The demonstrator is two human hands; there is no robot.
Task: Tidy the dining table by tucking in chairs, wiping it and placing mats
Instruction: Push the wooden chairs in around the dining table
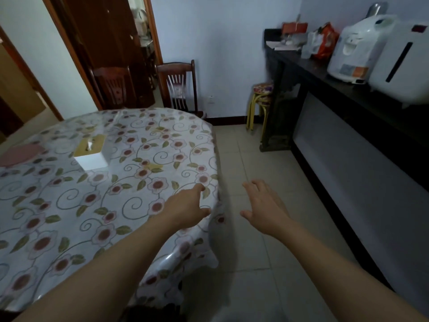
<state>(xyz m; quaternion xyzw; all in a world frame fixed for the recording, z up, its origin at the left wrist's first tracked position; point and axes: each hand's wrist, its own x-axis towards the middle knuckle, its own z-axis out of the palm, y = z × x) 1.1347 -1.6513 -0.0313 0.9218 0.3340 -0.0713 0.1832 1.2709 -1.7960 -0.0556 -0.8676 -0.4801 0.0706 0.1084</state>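
Observation:
A dining table [69, 205] with a floral cloth under clear plastic fills the left half of the view. A pink mat [21, 154] lies at its far left edge. My left hand [185, 209] hovers over the table's right edge, fingers apart, holding nothing. Over the tiled floor just right of the table, my right hand [264, 205] is spread and empty too. One wooden chair [178, 87] stands behind the table's far end against the wall. A second chair [113, 87] stands by the doorway.
A tissue box [92, 154] sits on the table. A dark sideboard [348, 94] runs along the right wall with a rice cooker [357, 49], another white appliance [404, 63] and snack bags. Stacked yellow-legged stools [260, 101] stand in the corner. Tiled floor [255, 263] lies between table and sideboard.

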